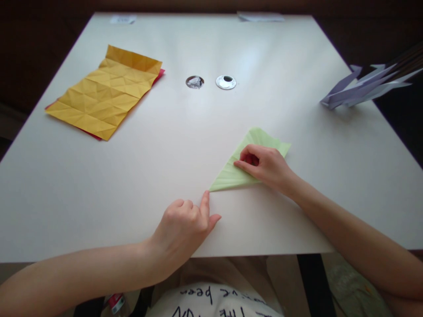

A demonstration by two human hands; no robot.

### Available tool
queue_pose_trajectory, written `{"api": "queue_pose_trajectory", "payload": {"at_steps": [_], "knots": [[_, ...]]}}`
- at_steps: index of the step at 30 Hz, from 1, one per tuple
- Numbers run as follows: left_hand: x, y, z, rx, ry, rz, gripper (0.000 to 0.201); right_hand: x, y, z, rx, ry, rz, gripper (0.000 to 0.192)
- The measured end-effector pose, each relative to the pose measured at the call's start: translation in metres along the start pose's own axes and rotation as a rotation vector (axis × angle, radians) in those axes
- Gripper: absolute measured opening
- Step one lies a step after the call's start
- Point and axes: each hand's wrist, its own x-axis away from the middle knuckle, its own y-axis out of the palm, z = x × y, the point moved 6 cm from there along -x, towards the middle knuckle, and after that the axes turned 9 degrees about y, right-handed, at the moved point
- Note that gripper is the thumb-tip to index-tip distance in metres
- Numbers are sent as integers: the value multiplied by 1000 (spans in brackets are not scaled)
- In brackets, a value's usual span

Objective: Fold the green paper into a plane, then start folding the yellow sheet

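A light green paper (231,174), folded into a long pleated triangle, lies flat on the white table (205,132) near its front edge. My right hand (266,166) rests on top of the paper with fingers curled, pressing it down. My left hand (185,222) sits at the paper's pointed lower-left tip, the index finger touching that tip and the other fingers curled in.
A creased yellow sheet (105,92) lies over a red sheet at the back left. Two round cable holes (226,82) sit mid-table. Folded lilac paper shapes (363,88) stand at the right edge. Small papers lie along the far edge.
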Motion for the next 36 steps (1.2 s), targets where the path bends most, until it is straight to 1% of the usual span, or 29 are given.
{"api": "queue_pose_trajectory", "payload": {"at_steps": [4, 9, 11, 14, 16, 18, 20, 22, 28, 36], "knots": [[-1, -2, -1, 16, 1, 15, 39, 1, 0, 0, 2, -2, 3, 17], [-3, -12, -6, 52, -21, 76, 31, 1, 0, 0, -4, -2, 0, 17], [-5, -14, -7, 98, -1, 104, 31, 1, 0, 0, -6, -3, -1, 17], [-10, -8, -7, 176, 75, 154, 22, 1, 0, 0, -6, -1, 0, 17], [-14, 3, -7, 247, 117, 132, 40, 1, 0, 0, -1, 3, 0, 17], [-17, 16, -9, 321, 126, 72, 53, 1, 1, 0, 5, 3, 1, 16], [-19, 26, -9, 359, 124, 19, 56, 1, 1, -1, 10, -4, 2, 16], [-19, 31, -9, 378, 113, -6, 55, 1, 1, -1, 16, -12, -1, 15], [-19, 29, -9, 411, 77, 11, 51, 1, 0, -1, 18, -15, -17, 13], [-19, 28, -10, 425, 77, 42, 50, 0, 1, 0, 46, -3, 10, 15]]}}
